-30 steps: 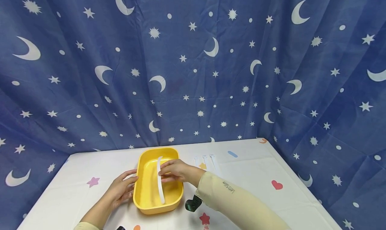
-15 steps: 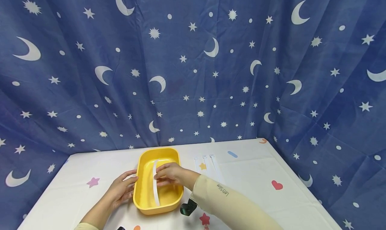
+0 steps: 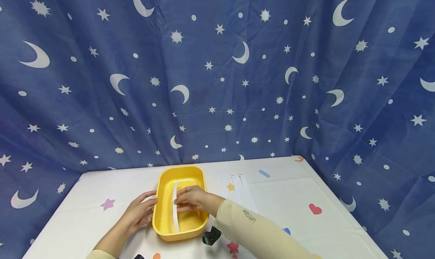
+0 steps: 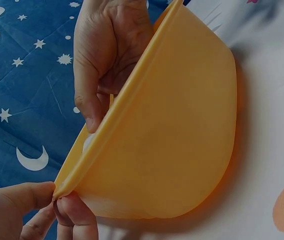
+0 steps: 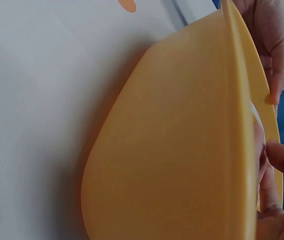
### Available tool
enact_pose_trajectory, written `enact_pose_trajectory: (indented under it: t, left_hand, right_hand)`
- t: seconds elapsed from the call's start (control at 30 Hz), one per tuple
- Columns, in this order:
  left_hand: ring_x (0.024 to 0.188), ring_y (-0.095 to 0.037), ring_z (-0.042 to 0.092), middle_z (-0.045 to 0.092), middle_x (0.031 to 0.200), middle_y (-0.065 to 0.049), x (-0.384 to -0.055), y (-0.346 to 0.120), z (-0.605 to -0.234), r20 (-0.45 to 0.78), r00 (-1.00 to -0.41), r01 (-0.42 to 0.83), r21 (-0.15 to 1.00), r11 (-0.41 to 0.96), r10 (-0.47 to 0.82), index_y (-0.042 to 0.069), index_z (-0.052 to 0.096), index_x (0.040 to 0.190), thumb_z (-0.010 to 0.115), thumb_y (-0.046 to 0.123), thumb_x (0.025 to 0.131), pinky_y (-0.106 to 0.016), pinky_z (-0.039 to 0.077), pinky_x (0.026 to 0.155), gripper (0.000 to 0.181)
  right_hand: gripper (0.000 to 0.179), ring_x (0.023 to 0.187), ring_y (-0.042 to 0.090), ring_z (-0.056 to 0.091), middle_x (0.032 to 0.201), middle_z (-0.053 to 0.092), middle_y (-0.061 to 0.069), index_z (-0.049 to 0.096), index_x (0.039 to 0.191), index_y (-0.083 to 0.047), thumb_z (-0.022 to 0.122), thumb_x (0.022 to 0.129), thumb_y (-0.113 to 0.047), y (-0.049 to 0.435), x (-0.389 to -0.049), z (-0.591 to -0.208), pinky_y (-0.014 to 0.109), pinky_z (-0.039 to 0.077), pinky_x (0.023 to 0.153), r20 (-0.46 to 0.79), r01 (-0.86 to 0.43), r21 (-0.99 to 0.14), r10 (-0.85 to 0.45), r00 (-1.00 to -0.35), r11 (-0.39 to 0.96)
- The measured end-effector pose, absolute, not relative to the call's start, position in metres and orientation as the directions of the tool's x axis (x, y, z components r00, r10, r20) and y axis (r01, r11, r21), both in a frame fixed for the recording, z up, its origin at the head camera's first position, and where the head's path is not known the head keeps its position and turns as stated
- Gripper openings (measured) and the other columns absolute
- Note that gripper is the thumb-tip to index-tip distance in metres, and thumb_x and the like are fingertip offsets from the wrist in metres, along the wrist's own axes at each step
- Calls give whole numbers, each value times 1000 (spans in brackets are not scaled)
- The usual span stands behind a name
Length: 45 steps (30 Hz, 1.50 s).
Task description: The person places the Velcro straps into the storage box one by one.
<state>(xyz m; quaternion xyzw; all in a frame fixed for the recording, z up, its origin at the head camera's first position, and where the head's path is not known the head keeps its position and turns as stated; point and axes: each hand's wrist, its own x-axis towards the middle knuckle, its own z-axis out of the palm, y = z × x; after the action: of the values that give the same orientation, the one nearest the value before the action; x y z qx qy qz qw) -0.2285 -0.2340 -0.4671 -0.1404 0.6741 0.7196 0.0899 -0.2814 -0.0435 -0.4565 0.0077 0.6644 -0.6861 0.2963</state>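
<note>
A yellow plastic basin [image 3: 176,237], rectangular with rounded corners, stands on the white cloth. My left hand [image 3: 137,212] grips its left rim; in the left wrist view the thumb lies on the rim and fingers are below it. Reaching into the basin from the right, my right hand [image 3: 193,199] pinches a long white strap [image 3: 175,206] near its middle. The strap runs lengthwise inside, slightly bowed. In the right wrist view, the basin wall hides most of the strap and part of the right hand's fingers [image 5: 269,192]. Whether the strap touches the bottom, I cannot tell.
Several similar thin white straps [image 3: 235,187] with small heads lie side by side on the cloth, right of the basin and partly behind the right arm. A blue star-and-moon curtain [image 3: 217,81] hangs along the table's back and right side.
Over the last second my right hand has shifted left and down inside the basin, carrying the strap along. My left hand keeps its grip. The head view has shifted slightly.
</note>
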Motion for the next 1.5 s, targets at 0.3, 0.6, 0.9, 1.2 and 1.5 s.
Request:
enact_pose_trajectory:
  t: [0.3, 0.6, 0.9, 1.2, 1.5]
  left_hand:
    - [80, -17, 61, 59, 96, -10, -228, -234, -466, -326, -943, -321, 943, -81, -58, 7, 36, 133, 57, 18, 88, -34, 54, 69, 51]
    - [80, -16, 60, 58, 97, -11, -228, -233, -467, -317, -947, -312, 946, -90, -49, 6, 36, 133, 56, 16, 89, -33, 54, 69, 50]
    - [84, -18, 60, 57, 104, -13, -228, -232, -465, -322, -946, -319, 945, -70, -44, 7, 36, 134, 55, 18, 89, -36, 53, 73, 50]
    - [79, -17, 62, 59, 97, -11, -227, -233, -466, -325, -945, -323, 945, -50, -45, 8, 35, 135, 56, 20, 89, -30, 54, 64, 51]
    - [81, -17, 61, 58, 98, -11, -228, -233, -468, -322, -946, -318, 945, -81, -40, 7, 35, 134, 57, 19, 88, -32, 54, 68, 52]
  right_hand:
    - [20, 63, 19, 60, 75, 59, 11, 60, 90, 1, 66, 73, 10, -50, -281, -463, 38, 54, 61, -406, 421, -906, -390, -827, 52]
    - [19, 60, 18, 59, 74, 59, 12, 60, 92, 2, 67, 74, 8, -58, -280, -470, 36, 55, 60, -419, 437, -898, -395, -818, 49]
    - [17, 57, 18, 60, 71, 60, 11, 61, 87, 1, 67, 74, 9, -65, -277, -476, 37, 54, 57, -419, 429, -902, -364, -832, 56]
    - [18, 54, 17, 59, 71, 61, 12, 61, 89, 2, 66, 74, 9, -68, -275, -478, 36, 54, 56, -406, 410, -910, -345, -846, 63]
    - [17, 55, 24, 62, 65, 62, 14, 60, 81, 1, 68, 70, 11, -72, -272, -479, 36, 54, 52, -381, 358, -924, -264, -886, 132]
